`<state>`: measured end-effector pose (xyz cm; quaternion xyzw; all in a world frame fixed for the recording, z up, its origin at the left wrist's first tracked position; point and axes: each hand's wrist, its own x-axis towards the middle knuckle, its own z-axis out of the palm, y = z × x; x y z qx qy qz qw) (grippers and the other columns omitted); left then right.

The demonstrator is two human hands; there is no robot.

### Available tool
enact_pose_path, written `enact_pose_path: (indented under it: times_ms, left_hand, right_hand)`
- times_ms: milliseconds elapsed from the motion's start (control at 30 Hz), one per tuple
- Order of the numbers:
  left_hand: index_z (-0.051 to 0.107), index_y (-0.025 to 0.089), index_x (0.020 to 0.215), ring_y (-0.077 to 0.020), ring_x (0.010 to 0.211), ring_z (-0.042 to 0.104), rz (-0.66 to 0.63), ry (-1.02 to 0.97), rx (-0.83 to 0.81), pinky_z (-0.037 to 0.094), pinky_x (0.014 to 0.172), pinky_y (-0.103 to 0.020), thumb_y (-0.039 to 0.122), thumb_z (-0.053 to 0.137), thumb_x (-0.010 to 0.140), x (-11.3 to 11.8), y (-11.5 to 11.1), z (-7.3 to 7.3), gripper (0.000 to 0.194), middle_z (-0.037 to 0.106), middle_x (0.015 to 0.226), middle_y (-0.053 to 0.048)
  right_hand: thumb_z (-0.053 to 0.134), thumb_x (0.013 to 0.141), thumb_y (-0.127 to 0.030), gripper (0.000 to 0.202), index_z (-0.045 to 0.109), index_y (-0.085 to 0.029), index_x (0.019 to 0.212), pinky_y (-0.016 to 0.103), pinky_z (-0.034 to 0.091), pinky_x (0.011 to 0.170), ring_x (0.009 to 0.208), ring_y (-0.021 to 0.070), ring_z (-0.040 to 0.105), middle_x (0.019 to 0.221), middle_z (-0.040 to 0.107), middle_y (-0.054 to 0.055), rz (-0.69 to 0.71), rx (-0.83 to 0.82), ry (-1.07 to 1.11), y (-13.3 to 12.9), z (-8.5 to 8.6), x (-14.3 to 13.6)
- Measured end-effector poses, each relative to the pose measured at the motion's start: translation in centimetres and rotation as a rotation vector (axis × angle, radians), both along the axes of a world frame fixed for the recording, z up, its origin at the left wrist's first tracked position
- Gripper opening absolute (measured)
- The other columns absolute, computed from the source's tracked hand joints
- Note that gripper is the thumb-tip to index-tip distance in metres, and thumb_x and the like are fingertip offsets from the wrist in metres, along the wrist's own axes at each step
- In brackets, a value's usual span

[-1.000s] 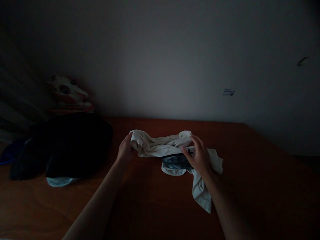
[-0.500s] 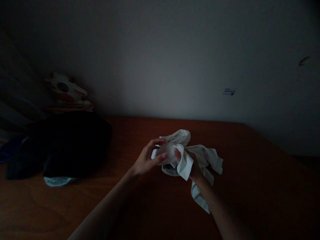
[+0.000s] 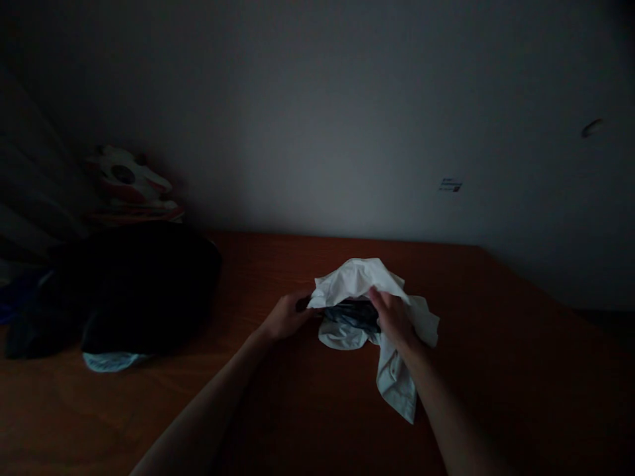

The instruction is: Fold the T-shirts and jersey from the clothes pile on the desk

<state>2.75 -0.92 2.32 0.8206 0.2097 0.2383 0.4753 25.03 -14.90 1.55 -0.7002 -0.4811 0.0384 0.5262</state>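
A rumpled white cloth [image 3: 357,277] lies on the wooden tabletop [image 3: 297,410], its upper layer raised like a flap. One loose strip hangs toward me below my right hand. Between the folds shows a dark, creased piece [image 3: 352,314] that I cannot identify. My left hand [image 3: 288,316] is closed on the cloth's left corner, its fingertips partly hidden. On the other side, my right hand [image 3: 394,317] grips the raised layer, with the thumb on top and the fingers out of sight underneath.
At the left lies a big black heap of fabric [image 3: 149,291] with a pale piece [image 3: 112,361] sticking out below. Behind it sits a white and red cow-like figure [image 3: 129,175]. A grey wall [image 3: 322,132] bounds the table's far edge.
The bunched white cloth has been spread into a wider raised layer, uncovering more of the dark piece. My left hand has closed on its corner; my right hand has shifted slightly right.
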Motion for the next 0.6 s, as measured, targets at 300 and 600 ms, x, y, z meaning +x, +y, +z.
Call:
enact_pose_path:
  times_ms: [300, 600]
  left_hand:
    - [0.072, 0.015, 0.090, -0.0173, 0.075, 0.067, 0.211, -0.491, -0.727, 0.055, 0.074, -0.028, 0.050, 0.079, 0.076, 0.1, 1.1, 0.6, 0.039, 0.074, 0.082, -0.004]
    - [0.069, 0.018, 0.096, -0.0194, 0.083, 0.072, 0.507, -1.017, -0.827, 0.057, 0.082, -0.030, 0.037, 0.064, 0.090, -4.2, 6.1, 2.7, 0.021, 0.075, 0.088, -0.004]
  right_hand:
    - [0.063, 0.082, -0.062, 0.042, 0.073, -0.021, 0.080, 0.031, 0.047, 0.066, 0.070, 0.0243, 0.067, 0.071, 0.073, 0.007, 0.043, -0.181, -0.115, -0.6, 1.1, 0.2]
    - [0.072, 0.072, -0.063, 0.052, 0.072, -0.019, 0.100, 0.035, 0.054, 0.080, 0.089, 0.0236, 0.069, 0.096, 0.076, 0.006, -0.284, 0.314, 0.505, -0.4, 0.8, 3.7]
